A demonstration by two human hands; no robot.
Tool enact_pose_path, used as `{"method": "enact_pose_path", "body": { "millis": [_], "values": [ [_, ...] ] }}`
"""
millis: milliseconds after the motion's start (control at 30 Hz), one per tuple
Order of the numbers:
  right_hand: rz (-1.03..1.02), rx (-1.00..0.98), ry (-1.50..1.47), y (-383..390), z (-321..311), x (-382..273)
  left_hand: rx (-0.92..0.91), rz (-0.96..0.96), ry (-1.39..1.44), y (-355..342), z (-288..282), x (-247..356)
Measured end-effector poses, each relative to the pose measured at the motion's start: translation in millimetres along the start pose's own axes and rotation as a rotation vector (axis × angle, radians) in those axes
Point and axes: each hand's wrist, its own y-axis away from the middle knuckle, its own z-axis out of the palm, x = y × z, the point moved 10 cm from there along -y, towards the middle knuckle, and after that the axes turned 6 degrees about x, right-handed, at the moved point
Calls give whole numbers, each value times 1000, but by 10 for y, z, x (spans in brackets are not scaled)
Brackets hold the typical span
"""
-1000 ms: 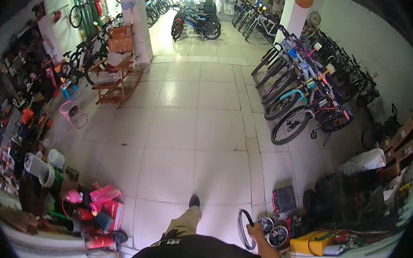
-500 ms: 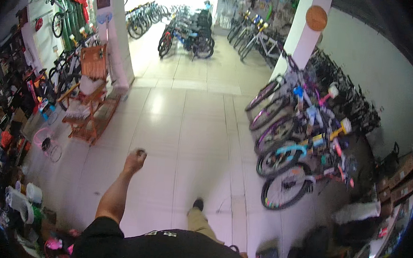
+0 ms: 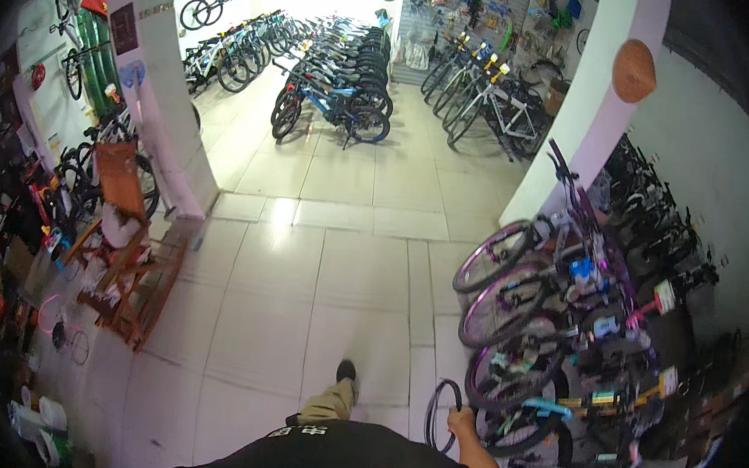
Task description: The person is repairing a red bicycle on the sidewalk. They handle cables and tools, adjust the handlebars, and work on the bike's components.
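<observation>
My right hand (image 3: 463,420) is closed around a thin black loop (image 3: 432,415), which looks like a coiled bicycle tyre or inner tube. The loop hangs upright beside my body, low in the picture and right of my stepping foot (image 3: 346,372). Close to its right stand several parked bicycles (image 3: 507,332); I cannot tell whether the loop touches a wheel. My left hand is out of the picture, and only my dark shirt shows on that side.
Straight in front runs a tiled floor (image 3: 271,314) with a low step edge (image 3: 332,216). A wooden folding chair (image 3: 121,181) stands at the left by a white pillar (image 3: 160,103); another pillar (image 3: 568,117) rises at the right. Rows of bicycles (image 3: 337,99) fill the far room.
The pillars and far bicycles appear nearer as I walk forward. My left hand, earlier raised and closed at the left, has dropped out of view. My right hand has swung into view with the loop.
</observation>
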Motion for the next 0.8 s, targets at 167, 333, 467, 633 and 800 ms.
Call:
{"method": "enact_pose_path", "body": {
  "millis": [167,333,467,633,800],
  "values": [
    [208,-89,142,-1266,210,-419,68,35,55,-1391,-1686,2511],
    [273,-225,323,-2387,481,-961,626,809,201,-1016,-4650,7543],
    [221,-317,408,-3801,900,-1714,569,943,584,-859,-5860,9808],
    [168,-363,391,-5931,1269,-3251,637,569,387,-2713,-5563,9931],
    [325,-244,120,-8165,1276,-4778,143,272,-202,-2793,-4597,9949]
  ]
}}
